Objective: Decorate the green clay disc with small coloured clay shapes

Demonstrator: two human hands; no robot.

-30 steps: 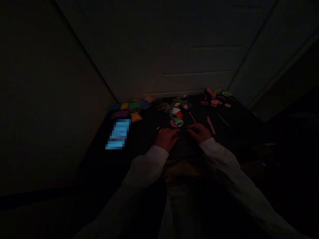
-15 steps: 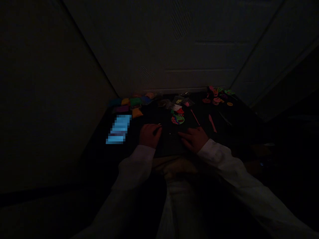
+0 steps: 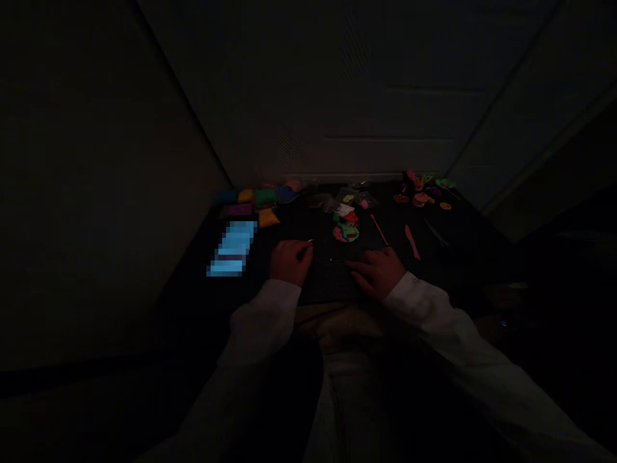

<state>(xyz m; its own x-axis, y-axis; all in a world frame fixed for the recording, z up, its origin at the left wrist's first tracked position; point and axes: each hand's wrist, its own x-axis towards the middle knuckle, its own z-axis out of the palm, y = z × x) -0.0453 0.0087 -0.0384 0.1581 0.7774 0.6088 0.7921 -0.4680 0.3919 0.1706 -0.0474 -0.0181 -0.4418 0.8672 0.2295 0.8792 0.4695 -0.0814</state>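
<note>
In the dim head view, my left hand (image 3: 291, 262) rests on the dark tabletop with its fingers curled and closed. A small pale piece (image 3: 310, 241) shows at its fingertips; its kind is too dark to tell. My right hand (image 3: 380, 272) lies palm down, index finger stretched toward the left and thumb apart from it. Just beyond that fingertip, a tiny white speck (image 3: 330, 260) sits on the table. Behind the hands lies a round, green, multicoloured clay figure (image 3: 346, 232) with a red and white top. Neither hand touches it.
A lit, pixelated screen (image 3: 232, 248) lies at left. Coloured packets, including an orange one (image 3: 268, 218) and a green one (image 3: 265, 196), line the back. A pink stick (image 3: 378, 229) and a pink knife-shaped tool (image 3: 412, 241) lie at right. Colourful small figures (image 3: 419, 200) stand behind.
The view has shifted slightly, so the table things appear a little further right. Both hands keep nearly the same pose, with the right index finger still stretched out.
</note>
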